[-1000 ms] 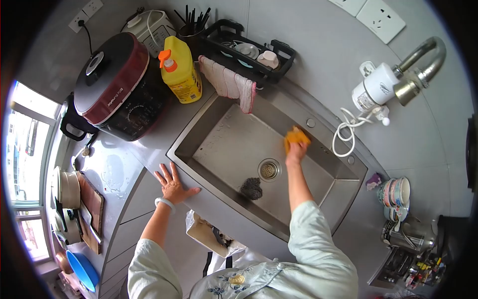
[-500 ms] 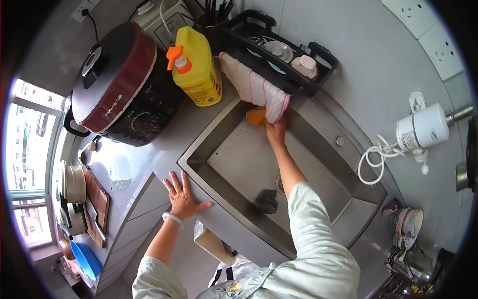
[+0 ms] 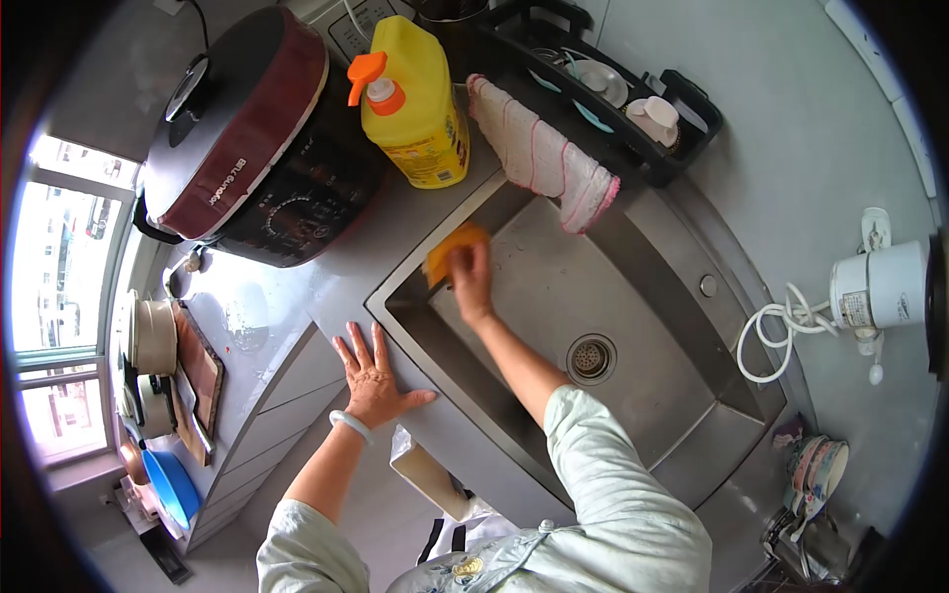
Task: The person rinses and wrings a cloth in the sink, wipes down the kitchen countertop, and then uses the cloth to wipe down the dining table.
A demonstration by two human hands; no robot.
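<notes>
My right hand [image 3: 472,285] grips an orange sponge [image 3: 455,253] against the left inner wall of the stainless steel sink [image 3: 514,341], close to its far left corner. The fingers are bent around the sponge and partly hidden. Spread flat on the grey counter left of the sink, my left hand [image 3: 376,387] holds nothing. A pink-striped white towel [image 3: 539,148] hangs from the black rack over the sink's far edge, beyond my right hand. The round drain [image 3: 591,358] shows in the sink floor, right of my right forearm.
Along the far side stand a large dark red electric pot [image 3: 267,148], a yellow pump bottle [image 3: 420,119] and a black dish rack [image 3: 682,128] with cups. A white device with a cord [image 3: 875,287] is at right. Pots and a cutting board [image 3: 201,366] lie left.
My right hand has moved left with the sponge, from below the towel to the sink's left wall. The dark grey clump near the drain no longer shows. My left hand stays put.
</notes>
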